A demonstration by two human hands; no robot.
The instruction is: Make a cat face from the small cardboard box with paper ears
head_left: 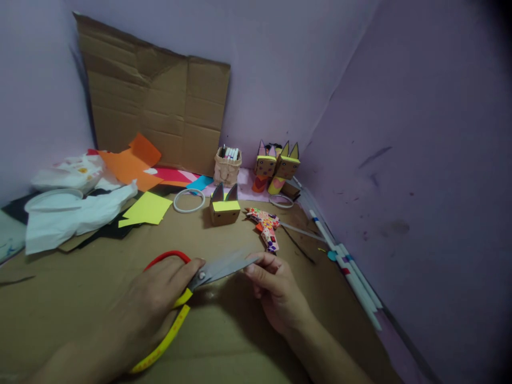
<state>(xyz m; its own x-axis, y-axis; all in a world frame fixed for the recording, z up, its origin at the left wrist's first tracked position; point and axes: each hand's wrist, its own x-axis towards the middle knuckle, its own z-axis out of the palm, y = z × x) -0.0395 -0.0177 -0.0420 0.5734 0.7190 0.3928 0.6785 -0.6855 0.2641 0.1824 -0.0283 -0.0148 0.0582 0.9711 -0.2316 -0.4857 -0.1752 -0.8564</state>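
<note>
My left hand [160, 290] is closed around the scissors [226, 271] near their pivot. One handle is red, the other yellow, and they are spread apart. The blades point right, and the upper one looks smeared. My right hand [274, 288] pinches the blade's tip between thumb and fingers; whether a small piece is also between them I cannot tell. Beyond the hands sits a small cardboard box head [224, 215] with a yellow top strip and two pointed ears. A flower-patterned glue gun [267, 226] lies to its right.
Paper sheets, including orange [134, 162] and yellow [147, 209], pile up at left. A marker holder [228, 166] and two cardboard figures [277, 169] stand by the wall. White rings [189, 201] lie nearby. White tubes [356, 280] line the right wall; a cardboard sheet [156, 101] leans behind.
</note>
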